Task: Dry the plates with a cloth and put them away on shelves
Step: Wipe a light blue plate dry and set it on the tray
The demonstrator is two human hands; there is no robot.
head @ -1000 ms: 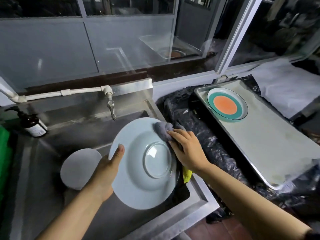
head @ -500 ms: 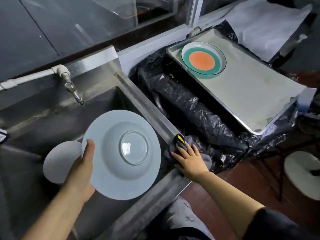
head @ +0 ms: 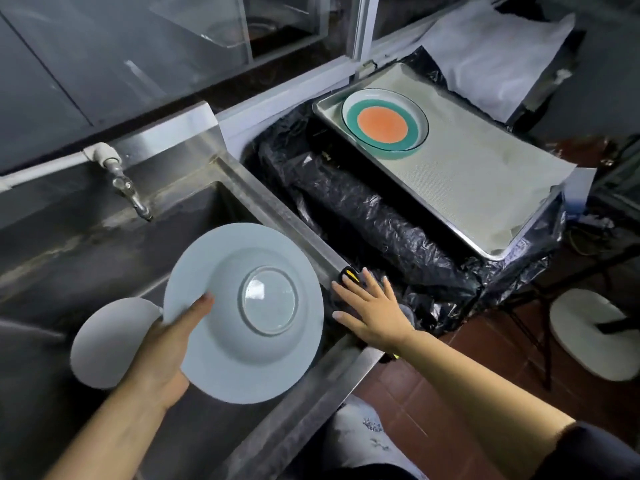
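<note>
Though beside sink (head: pixel 284 216), black plastic (head: pixel 374 216).

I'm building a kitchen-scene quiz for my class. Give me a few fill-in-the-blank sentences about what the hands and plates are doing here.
1. The pale blue plate is gripped by the ____ hand.
2. The right hand rests with spread fingers on the grey ____, at the sink's edge.
3. The plate with the orange centre lies on the metal ____.
4. A smaller white plate sits inside the ____.

Missing words: left; cloth; tray; sink
</note>
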